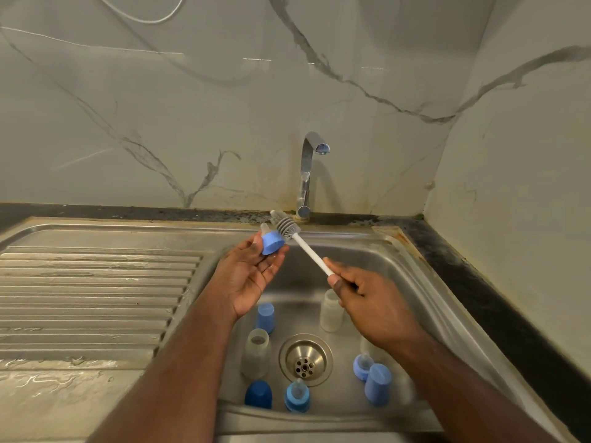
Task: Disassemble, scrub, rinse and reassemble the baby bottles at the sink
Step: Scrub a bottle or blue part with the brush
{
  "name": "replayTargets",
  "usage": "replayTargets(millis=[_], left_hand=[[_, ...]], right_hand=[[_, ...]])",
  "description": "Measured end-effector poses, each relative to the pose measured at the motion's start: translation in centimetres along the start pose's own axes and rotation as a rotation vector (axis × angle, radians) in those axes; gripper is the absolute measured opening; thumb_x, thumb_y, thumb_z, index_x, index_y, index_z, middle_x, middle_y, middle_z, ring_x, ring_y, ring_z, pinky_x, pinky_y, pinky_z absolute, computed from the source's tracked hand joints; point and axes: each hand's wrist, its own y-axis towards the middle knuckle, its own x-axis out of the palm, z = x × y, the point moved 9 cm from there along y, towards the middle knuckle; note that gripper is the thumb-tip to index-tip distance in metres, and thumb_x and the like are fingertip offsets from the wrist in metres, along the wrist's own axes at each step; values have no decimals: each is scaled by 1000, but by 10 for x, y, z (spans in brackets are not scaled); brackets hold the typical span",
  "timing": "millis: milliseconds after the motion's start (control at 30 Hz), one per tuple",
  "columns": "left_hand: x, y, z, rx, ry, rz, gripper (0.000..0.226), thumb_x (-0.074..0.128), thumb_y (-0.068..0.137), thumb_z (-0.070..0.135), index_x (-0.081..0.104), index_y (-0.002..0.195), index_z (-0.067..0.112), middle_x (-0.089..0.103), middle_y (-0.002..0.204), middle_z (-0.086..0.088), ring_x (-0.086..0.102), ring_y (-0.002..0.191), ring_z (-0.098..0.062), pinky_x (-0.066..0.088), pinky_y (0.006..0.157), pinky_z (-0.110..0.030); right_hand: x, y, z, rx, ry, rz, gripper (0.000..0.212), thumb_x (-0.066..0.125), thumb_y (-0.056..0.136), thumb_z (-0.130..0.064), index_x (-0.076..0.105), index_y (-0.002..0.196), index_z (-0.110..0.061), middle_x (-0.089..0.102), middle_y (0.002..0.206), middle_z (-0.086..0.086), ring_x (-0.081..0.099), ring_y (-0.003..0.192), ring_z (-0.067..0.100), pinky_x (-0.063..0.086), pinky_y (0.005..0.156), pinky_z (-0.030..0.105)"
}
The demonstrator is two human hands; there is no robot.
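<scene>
Baby-bottle parts lie loose across the sink [377, 251] in the head view, and one of them, a blue collar with its teat [271, 240], sits up at your left hand's fingertips, above the basin. Your left hand [252, 276] holds it only lightly: the grip is a fingertip pinch with the palm open beneath. Your right hand [367, 298] has its grip clenched round the white handle of the bottle brush [287, 228], whose grey head touches the collar's upper side.

The tap [308, 174] shows no running water, so this looks like scrubbing, not rinsing. The main risk is the brush levering the collar out of that light pinch; wet plastic slips easily, and it would drop among the two clear bottles [256, 353] [332, 310], the caps [265, 317] and the other teat rings [297, 396] below. Pushing hard on the long handle could also flick water up at you. A knocked bottle may roll onto the drain [305, 359].
</scene>
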Motion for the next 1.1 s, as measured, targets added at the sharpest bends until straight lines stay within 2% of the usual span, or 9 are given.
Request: replayTargets(millis=[100,233,333,500,567,700,900,1000,1100], left_hand=[[2,-1,-3,-16,18,-14,29,52,103,10,58,129,1,69,123,-24,72,108,-33,62,85,-36],[1,2,-4,-6,43,-10,32,50,104,8,56,135,2,67,128,-23,69,113,-35,62,87,-39],[1,3,-3,7,76,-21,33,48,103,5,55,135,2,69,125,-22,70,112,-35,60,92,-45],[1,2,-1,25,65,-11,42,60,93,4,57,135,2,67,128,-22,67,116,-37,60,92,-46],[-2,3,1,38,54,17,39,59,95,6,57,134,0,68,127,-21,69,115,-34,60,91,-45],[-4,4,2,38,24,38,36,63,95,11,60,128,-3,68,126,-22,69,114,-33,62,85,-42],[-2,3,2,54,25,42,34,63,94,15,63,123,-1,72,121,-19,72,108,-29,62,85,-38],[0,3,-1,39,33,18,33,65,92,15,63,120,-2,71,122,-21,71,110,-31,62,86,-38],[-2,5,1,62,71,25,30,62,96,16,64,122,1,72,121,-18,71,110,-29,62,85,-35]], right_hand=[[3,-1,-4,-29,-26,-9,38,48,104,-39,50,141,-45,66,82,-9,62,72,10,49,62,15],[0,2,-1,0,-62,4,40,46,104,-40,47,144,-44,66,90,-11,62,77,9,48,63,14],[2,-3,-6,-36,-55,-17,37,48,103,-40,50,140,-46,66,80,-9,56,61,1,46,55,13],[-3,-2,-7,-41,-102,10,39,47,104,-38,49,143,-43,62,79,-13,53,60,-5,42,56,10],[0,-6,-12,-75,-79,-10,37,49,104,-38,50,141,-44,65,78,-11,53,59,-8,42,55,10],[-3,-3,-11,-67,-115,3,39,48,104,-37,50,143,-40,68,90,-12,53,64,-11,43,59,8],[5,-5,-14,-82,-71,-16,39,48,104,-38,50,142,-43,61,74,-9,52,59,-6,44,56,13],[4,-2,-12,-60,-82,11,40,47,104,-39,47,144,-43,62,79,-12,52,60,0,45,59,12],[5,-4,-13,-63,-38,12,40,47,104,-39,47,143,-43,59,75,-12,51,60,0,44,58,11]])
